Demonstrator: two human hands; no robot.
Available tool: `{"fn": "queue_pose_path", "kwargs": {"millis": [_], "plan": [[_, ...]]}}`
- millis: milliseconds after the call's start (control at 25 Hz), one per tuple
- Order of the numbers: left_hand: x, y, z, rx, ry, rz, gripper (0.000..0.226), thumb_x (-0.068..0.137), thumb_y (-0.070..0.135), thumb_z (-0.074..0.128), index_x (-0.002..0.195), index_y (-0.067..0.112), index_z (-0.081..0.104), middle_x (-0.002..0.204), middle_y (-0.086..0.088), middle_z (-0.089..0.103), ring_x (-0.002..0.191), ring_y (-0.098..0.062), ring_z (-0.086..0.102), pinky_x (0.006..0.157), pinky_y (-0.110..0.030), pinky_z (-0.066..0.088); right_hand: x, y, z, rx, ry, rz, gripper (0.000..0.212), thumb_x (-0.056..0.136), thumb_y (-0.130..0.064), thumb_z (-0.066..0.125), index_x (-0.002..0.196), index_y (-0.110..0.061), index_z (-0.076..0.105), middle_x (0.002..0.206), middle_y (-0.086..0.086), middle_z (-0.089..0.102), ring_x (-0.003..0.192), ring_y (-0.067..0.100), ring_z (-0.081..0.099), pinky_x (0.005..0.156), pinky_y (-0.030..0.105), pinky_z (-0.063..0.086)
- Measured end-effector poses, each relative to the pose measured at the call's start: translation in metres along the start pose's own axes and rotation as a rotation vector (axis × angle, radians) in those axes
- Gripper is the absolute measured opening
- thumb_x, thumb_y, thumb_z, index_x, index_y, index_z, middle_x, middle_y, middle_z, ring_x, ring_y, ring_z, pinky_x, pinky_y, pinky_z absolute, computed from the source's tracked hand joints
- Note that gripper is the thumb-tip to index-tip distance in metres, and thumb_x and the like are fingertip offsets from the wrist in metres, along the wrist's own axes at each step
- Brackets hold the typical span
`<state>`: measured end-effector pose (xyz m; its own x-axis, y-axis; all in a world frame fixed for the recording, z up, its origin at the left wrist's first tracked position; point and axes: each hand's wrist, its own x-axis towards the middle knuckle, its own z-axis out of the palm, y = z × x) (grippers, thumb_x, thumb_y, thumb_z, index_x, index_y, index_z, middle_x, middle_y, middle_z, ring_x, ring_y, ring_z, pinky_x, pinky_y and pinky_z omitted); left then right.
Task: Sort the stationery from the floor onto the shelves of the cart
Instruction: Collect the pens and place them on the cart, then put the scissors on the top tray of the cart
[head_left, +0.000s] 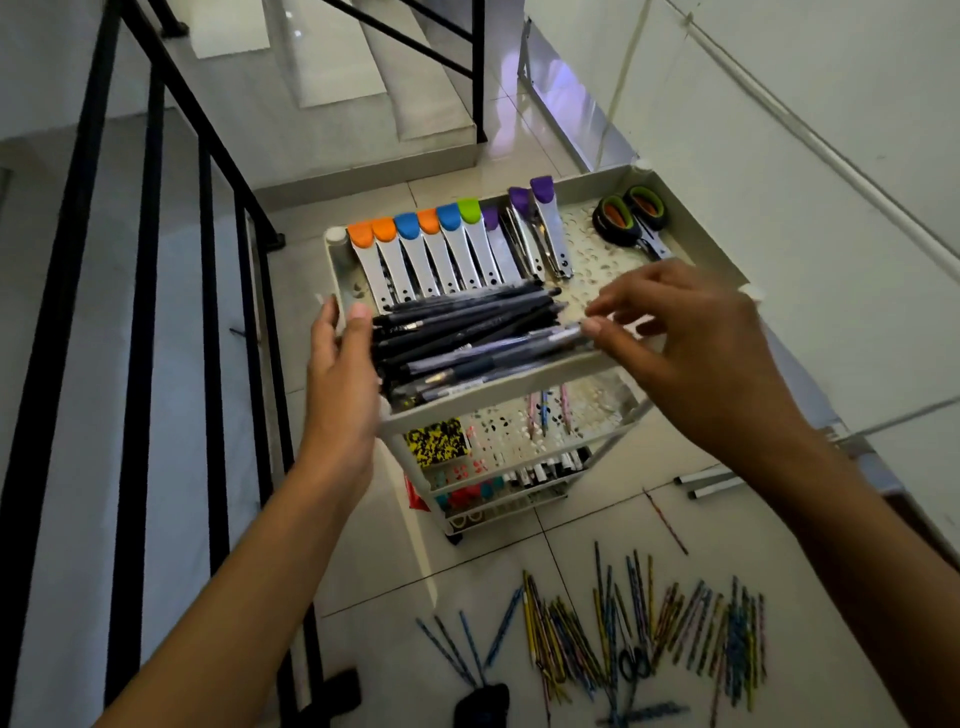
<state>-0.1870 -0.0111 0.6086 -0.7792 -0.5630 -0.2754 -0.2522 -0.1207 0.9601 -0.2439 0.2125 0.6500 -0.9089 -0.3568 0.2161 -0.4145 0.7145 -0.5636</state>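
Observation:
A white tiered cart (524, 382) stands on the tiled floor. Its top shelf holds a row of hole punches with coloured handles (441, 249), scissors (631, 218) and a pile of dark pens in clear sleeves (467, 338) at the front. My left hand (340, 364) presses flat against the left end of the pen pile. My right hand (685, 332) touches the pile's right end with its fingertips. Many patterned pencils (649, 634) lie scattered on the floor below right.
A black stair railing (150, 291) runs along the left, close to the cart. Lower shelves hold markers (545, 470) and small coloured items. Two white markers (709, 483) and one thin pencil (665, 519) lie on the floor right of the cart. A white wall closes the right side.

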Motion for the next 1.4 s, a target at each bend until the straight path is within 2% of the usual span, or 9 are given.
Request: {"fn": "queue_pose_path", "kwargs": {"millis": [120,320,400,520,680,840,1040,1200,1400], "plan": [[-0.009,-0.011,-0.015,0.013,0.045,0.008,0.048,0.097,0.05,0.038,0.137,0.025,0.046,0.133,0.0,0.056,0.117,-0.015,0.054,0.101,-0.042,0.044,-0.037,0.017,-0.015,0.133,0.147,0.063,0.015,0.09,-0.023,0.063,0.103,-0.019,0.068,0.102,-0.006,0.062,0.084,0.003,0.062,0.071,0.008,0.049],[-0.093,-0.077,-0.013,-0.007,0.212,-0.069,0.025,0.1,0.034,0.042,0.116,0.018,0.054,0.114,0.001,0.061,0.095,-0.014,0.061,0.083,-0.03,0.049,-0.148,0.083,-0.019,0.406,0.026,0.456,0.015,0.09,-0.029,0.059,0.103,-0.03,0.066,0.094,-0.014,0.067,0.084,-0.002,0.063,0.074,0.018,0.051],[-0.131,-0.126,0.007,0.117,0.085,-0.152,0.021,0.101,0.026,0.043,0.108,0.013,0.058,0.112,-0.006,0.063,0.087,-0.016,0.061,0.078,-0.029,0.049,-0.2,0.124,-0.006,0.436,-0.053,0.607,0.014,0.091,-0.029,0.058,0.102,-0.033,0.065,0.095,-0.013,0.068,0.086,0.0,0.064,0.079,0.025,0.054],[-0.171,-0.221,0.055,0.314,-0.211,-0.275,0.02,0.1,0.02,0.045,0.092,0.016,0.063,0.103,-0.007,0.067,0.089,-0.022,0.063,0.078,-0.032,0.049,-0.277,0.198,0.033,0.391,-0.116,0.793,0.012,0.092,-0.027,0.06,0.101,-0.029,0.067,0.093,-0.012,0.068,0.088,0.005,0.065,0.074,0.021,0.052],[-0.188,-0.356,0.108,0.528,-0.506,-0.314,0.015,0.098,0.02,0.051,0.092,0.019,0.064,0.095,-0.002,0.069,0.089,-0.023,0.066,0.081,-0.036,0.052,-0.361,0.294,0.117,0.349,-0.238,0.981,0.018,0.092,-0.021,0.061,0.109,-0.017,0.067,0.098,-0.004,0.067,0.094,0.014,0.063,0.08,0.024,0.046],[-0.162,-0.512,0.161,0.787,-0.785,-0.14,0.009,0.095,0.018,0.055,0.1,0.016,0.063,0.093,0.003,0.065,0.088,-0.015,0.061,0.071,-0.016,0.047,-0.435,0.398,0.243,0.197,-0.396,1.025,0.018,0.093,-0.023,0.06,0.109,-0.016,0.065,0.106,0.003,0.068,0.094,0.017,0.062,0.084,0.03,0.051],[-0.116,-0.671,0.217,1.131,-1.186,0.286,0.021,0.095,0.021,0.055,0.115,0.018,0.06,0.112,0.003,0.061,0.094,-0.013,0.059,0.08,-0.024,0.046,-0.485,0.485,0.379,-0.076,-0.449,0.961,0.018,0.096,-0.024,0.051,0.104,-0.013,0.063,0.104,0.006,0.067,0.089,0.023,0.063,0.072,0.031,0.05],[-0.09,-0.751,0.24,1.106,-1.211,0.387,0.021,0.094,0.023,0.057,0.114,0.017,0.061,0.112,0.001,0.064,0.099,-0.014,0.059,0.085,-0.028,0.049,-0.512,0.516,0.444,-0.26,-0.374,0.891,0.024,0.097,-0.029,0.048,0.114,-0.014,0.056,0.11,0.006,0.059,0.097,0.027,0.06,0.073,0.033,0.046],[-0.08,-0.762,0.234,0.996,-1.209,0.434,0.019,0.093,0.021,0.059,0.111,0.017,0.062,0.107,0.001,0.065,0.095,-0.013,0.059,0.085,-0.028,0.049,-0.52,0.523,0.464,-0.331,-0.248,0.867,0.022,0.096,-0.027,0.049,0.113,-0.014,0.054,0.115,0.007,0.054,0.091,0.027,0.059,0.064,0.03,0.037]]}}
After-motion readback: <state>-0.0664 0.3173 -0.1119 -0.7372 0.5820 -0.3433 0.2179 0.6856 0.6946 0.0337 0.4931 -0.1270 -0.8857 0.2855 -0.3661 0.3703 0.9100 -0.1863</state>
